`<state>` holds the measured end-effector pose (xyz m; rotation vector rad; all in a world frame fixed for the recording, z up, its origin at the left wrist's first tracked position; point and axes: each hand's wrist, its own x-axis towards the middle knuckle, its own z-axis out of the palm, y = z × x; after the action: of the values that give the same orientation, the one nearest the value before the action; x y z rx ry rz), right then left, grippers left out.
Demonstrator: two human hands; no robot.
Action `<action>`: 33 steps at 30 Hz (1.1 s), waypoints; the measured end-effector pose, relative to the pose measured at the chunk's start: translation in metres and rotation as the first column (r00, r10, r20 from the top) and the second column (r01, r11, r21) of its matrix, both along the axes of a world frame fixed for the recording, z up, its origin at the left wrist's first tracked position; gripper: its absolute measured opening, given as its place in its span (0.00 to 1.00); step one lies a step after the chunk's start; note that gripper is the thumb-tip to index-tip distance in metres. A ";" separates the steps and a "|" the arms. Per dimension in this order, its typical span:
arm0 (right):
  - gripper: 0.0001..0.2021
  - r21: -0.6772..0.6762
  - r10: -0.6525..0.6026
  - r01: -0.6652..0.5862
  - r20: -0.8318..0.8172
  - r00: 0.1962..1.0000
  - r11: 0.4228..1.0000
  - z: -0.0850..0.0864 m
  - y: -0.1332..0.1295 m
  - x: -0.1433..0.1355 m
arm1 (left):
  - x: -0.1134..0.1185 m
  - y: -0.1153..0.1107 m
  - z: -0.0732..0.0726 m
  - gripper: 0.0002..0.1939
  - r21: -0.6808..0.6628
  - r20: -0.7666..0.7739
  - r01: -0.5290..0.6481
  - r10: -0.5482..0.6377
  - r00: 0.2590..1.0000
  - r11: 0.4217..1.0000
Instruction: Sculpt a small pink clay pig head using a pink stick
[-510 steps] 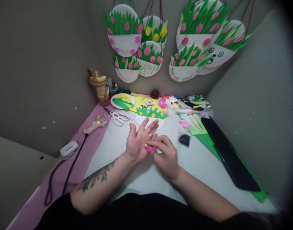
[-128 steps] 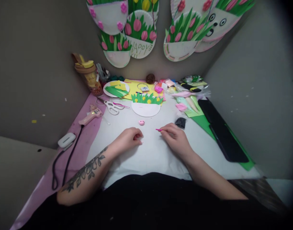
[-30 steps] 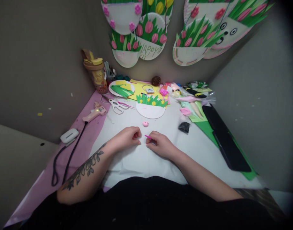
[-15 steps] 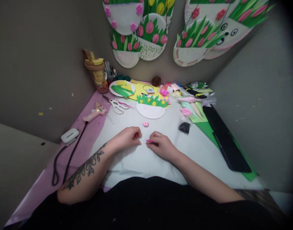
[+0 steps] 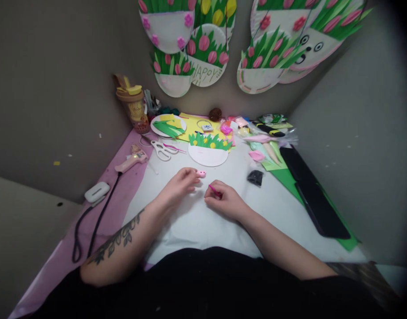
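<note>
A small pink clay piece (image 5: 201,174) with dark dots like eyes lies on the white sheet. My left hand (image 5: 182,182) is right at its left side, fingers apart, the fingertips at or touching its edge; firm contact cannot be told. Closed around a thin magenta stick-like tool (image 5: 215,191), my right hand (image 5: 225,199) rests just below and right of the clay piece. Beyond them sits a half paper plate (image 5: 208,158) with green paper grass and yellow tulips.
White scissors (image 5: 162,150), a pink glue gun (image 5: 132,160) with a black cord and a white case (image 5: 97,192) lie to the left. At right are a black clay packet (image 5: 256,177), pink clay (image 5: 256,156) and a long black object (image 5: 313,195). Decorated plates (image 5: 177,86) hang behind.
My left hand has moved forward to the pink clay piece, its fingers loosening. My right hand still holds the magenta tool, now tilted differently. The view has shifted slightly.
</note>
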<state>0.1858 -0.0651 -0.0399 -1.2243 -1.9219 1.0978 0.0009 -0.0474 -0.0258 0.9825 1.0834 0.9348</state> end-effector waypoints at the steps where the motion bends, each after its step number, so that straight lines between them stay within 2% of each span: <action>1: 0.03 -0.026 -0.023 0.022 -0.042 0.999 0.999 0.005 -0.001 -0.001 | 0.009 -0.002 0.003 0.21 -0.152 0.192 -0.040 0.069 0.979 0.988; 3: 0.02 -0.041 -0.030 0.025 -0.122 0.992 0.999 0.015 -0.004 -0.005 | 0.026 -0.006 0.012 0.29 -0.348 0.423 -0.025 0.181 0.888 0.937; 5: 0.03 -0.026 -0.011 0.007 -0.164 0.986 1.000 0.023 -0.006 -0.009 | 0.039 -0.010 0.022 0.33 -0.401 0.539 0.020 0.218 0.813 0.916; 8: 0.03 0.035 -0.014 0.020 -0.151 0.988 0.999 0.028 -0.008 -0.012 | 0.048 -0.014 0.034 0.35 -0.419 0.614 0.033 0.257 0.746 0.907; 10: 0.03 0.082 -0.026 0.038 -0.145 0.989 0.996 0.029 -0.008 -0.013 | 0.049 -0.015 0.037 0.36 -0.431 0.639 0.031 0.281 0.715 0.902; 21: 0.06 0.329 -0.024 0.098 -0.220 0.975 0.939 0.030 -0.017 -0.010 | 0.042 -0.019 0.031 0.37 -0.368 0.828 0.121 0.266 0.494 0.922; 24: 0.06 0.391 -0.008 0.093 -0.215 0.977 0.916 0.030 -0.019 -0.007 | 0.040 -0.021 0.032 0.37 -0.339 0.836 0.133 0.234 0.496 0.931; 29: 0.06 0.499 0.007 0.072 -0.155 0.988 0.864 0.028 -0.020 -0.006 | 0.040 -0.022 0.031 0.37 -0.307 0.791 0.154 0.162 0.590 0.939; 33: 0.06 0.562 -0.013 0.097 -0.151 0.988 0.821 0.023 -0.022 -0.008 | 0.042 -0.022 0.029 0.38 -0.316 0.781 0.170 0.155 0.605 0.933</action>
<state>0.1774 -0.0866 -0.0168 -0.8307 -1.8927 0.4914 0.0426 -0.0691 0.0037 0.1685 0.4274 0.9711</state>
